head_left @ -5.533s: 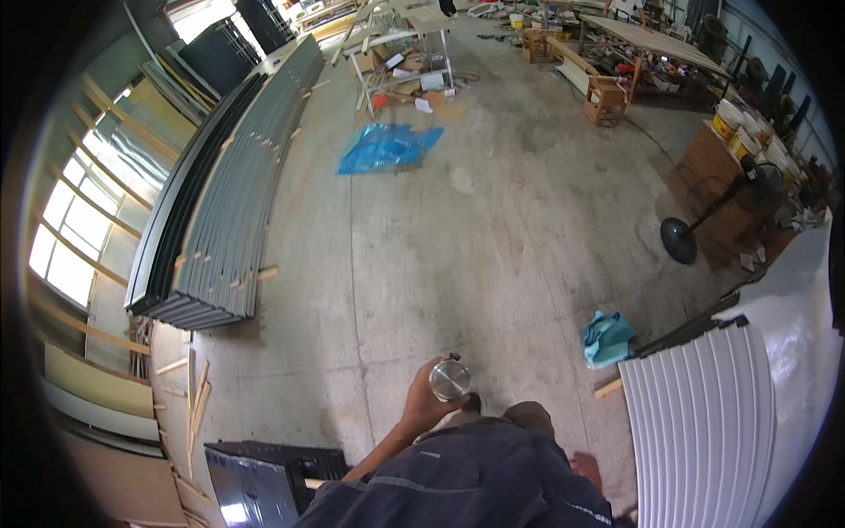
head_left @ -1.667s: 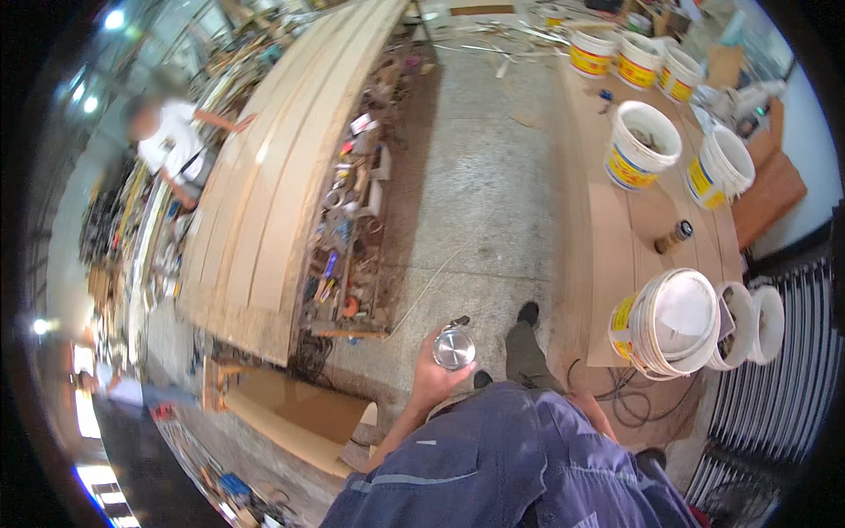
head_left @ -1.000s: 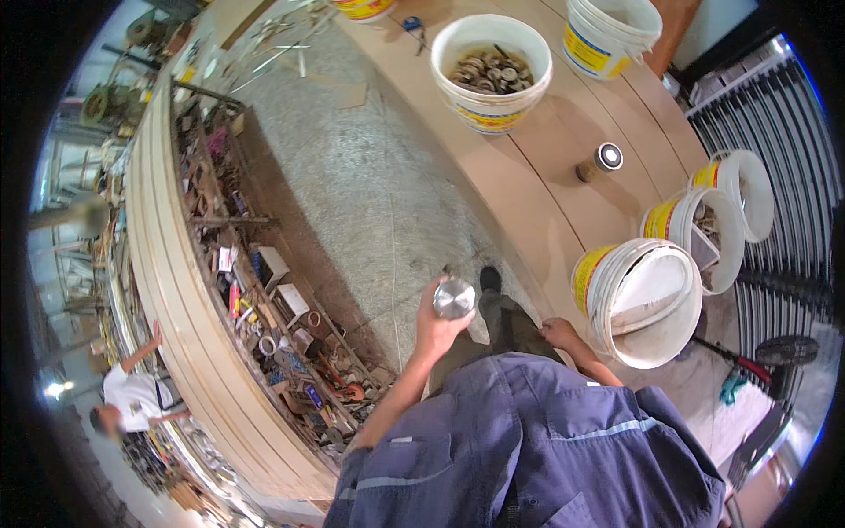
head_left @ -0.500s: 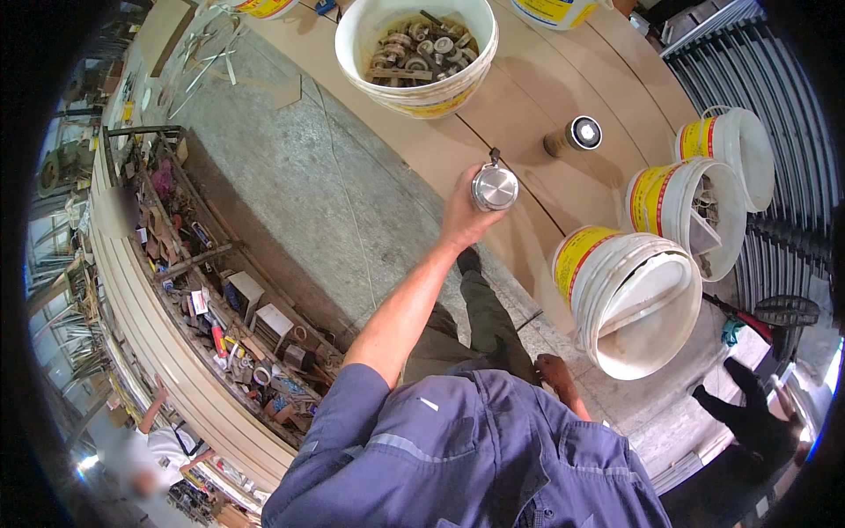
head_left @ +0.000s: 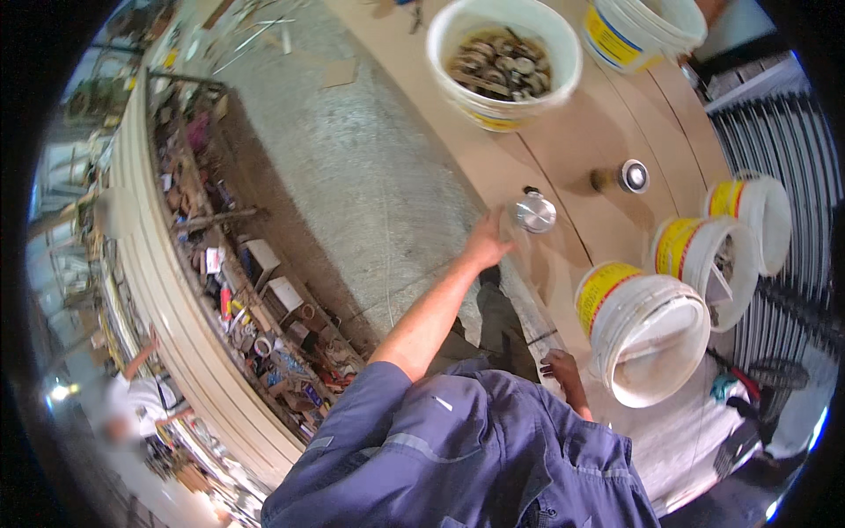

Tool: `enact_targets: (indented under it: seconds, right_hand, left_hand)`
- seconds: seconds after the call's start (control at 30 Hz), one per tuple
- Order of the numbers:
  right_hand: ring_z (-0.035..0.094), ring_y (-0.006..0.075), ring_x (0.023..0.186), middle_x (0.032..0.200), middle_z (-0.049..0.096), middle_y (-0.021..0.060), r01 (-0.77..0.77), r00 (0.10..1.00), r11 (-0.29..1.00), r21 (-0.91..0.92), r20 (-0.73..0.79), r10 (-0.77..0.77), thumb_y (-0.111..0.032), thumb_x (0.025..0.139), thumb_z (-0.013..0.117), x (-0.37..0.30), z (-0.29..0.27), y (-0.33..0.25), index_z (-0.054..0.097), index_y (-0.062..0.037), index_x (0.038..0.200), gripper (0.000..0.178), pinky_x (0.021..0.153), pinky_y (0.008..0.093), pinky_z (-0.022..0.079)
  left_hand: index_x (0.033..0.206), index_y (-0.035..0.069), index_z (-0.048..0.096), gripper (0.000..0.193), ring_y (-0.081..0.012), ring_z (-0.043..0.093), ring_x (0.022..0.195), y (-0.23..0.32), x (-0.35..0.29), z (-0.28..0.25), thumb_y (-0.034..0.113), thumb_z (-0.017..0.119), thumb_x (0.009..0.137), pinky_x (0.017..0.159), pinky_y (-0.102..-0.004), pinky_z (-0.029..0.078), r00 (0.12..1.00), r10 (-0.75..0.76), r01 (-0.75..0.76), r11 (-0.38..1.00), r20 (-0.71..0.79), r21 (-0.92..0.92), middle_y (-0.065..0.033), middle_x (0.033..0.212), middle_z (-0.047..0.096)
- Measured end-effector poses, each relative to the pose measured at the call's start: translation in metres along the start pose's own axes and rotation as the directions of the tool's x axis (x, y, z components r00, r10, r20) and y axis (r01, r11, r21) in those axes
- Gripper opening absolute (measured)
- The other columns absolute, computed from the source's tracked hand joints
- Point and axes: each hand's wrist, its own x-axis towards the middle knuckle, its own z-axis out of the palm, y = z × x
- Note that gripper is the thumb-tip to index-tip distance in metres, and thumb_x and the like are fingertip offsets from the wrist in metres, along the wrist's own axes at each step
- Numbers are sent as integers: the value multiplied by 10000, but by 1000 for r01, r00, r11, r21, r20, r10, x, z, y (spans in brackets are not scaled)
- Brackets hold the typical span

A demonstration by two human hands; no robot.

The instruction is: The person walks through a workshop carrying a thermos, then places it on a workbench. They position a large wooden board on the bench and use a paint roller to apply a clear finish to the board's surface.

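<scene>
A bottle with a round steel lid and a small dark loop (head_left: 535, 213) stands upright on the tan boards (head_left: 563, 167). My left hand (head_left: 491, 239) is just beside it, its fingers apart and slightly blurred, seemingly off the bottle. Low at my side, near the boards' edge, hangs my right hand (head_left: 568, 374); its fingers are loosely bent and I see nothing held in them. Farther right on the boards is a second dark bottle with a bright round top (head_left: 633, 176). Beyond both sits a white bucket (head_left: 506, 106) full of rusty metal rollers.
To the right, a white bucket with a yellow band (head_left: 603, 299) lies tipped, beside a bucket with scraps (head_left: 673, 246) and another bucket (head_left: 731, 198). One more bucket (head_left: 616, 40) stands far right. A cluttered scrap bin (head_left: 255, 308) runs along the left; a person (head_left: 145, 400) is beyond it.
My left hand has let go of the steel-lidded bottle and drawn back a little toward me. The bottle now stands by itself on the boards. The whole view has shifted.
</scene>
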Motion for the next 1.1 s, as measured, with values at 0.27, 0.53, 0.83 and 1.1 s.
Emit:
enact_targets:
  seconds: [0.27,0.53,0.83,1.1]
  right_hand:
    - [642,201,586,737,661,126,667,745,456,-590,541,-389,-190,914,568,64,35,-54,603,-10,776,230,527,313,525]
    - [651,234,562,779,653,152,202,962,826,-526,264,-67,-150,890,542,85,160,-191,604,3,844,172,481,342,554]
    - [663,252,586,798,653,179,343,933,709,-617,309,-183,-154,901,547,90,387,-353,610,69,957,238,506,330,553]
    - [661,228,665,886,677,178,351,922,572,-742,380,-73,-128,923,527,62,600,-413,621,41,1043,227,546,331,538]
  left_hand:
    - [1114,1,624,440,-347,670,939,-149,-197,-92,345,699,851,794,-430,527,930,-367,366,930,-1,-32,-203,1006,689]
    - [1193,13,631,602,-403,593,1121,-289,-393,-143,502,644,842,947,-469,474,634,-772,762,635,-52,-125,-234,1188,635]
    - [1172,12,666,576,-379,624,1097,-326,-369,-249,480,634,838,959,-432,484,603,-790,692,588,-112,-418,-193,1165,672]
    - [1210,2,632,557,-369,649,1062,-399,-352,-420,438,650,865,921,-424,504,438,-818,512,568,-373,-645,-220,1112,687]
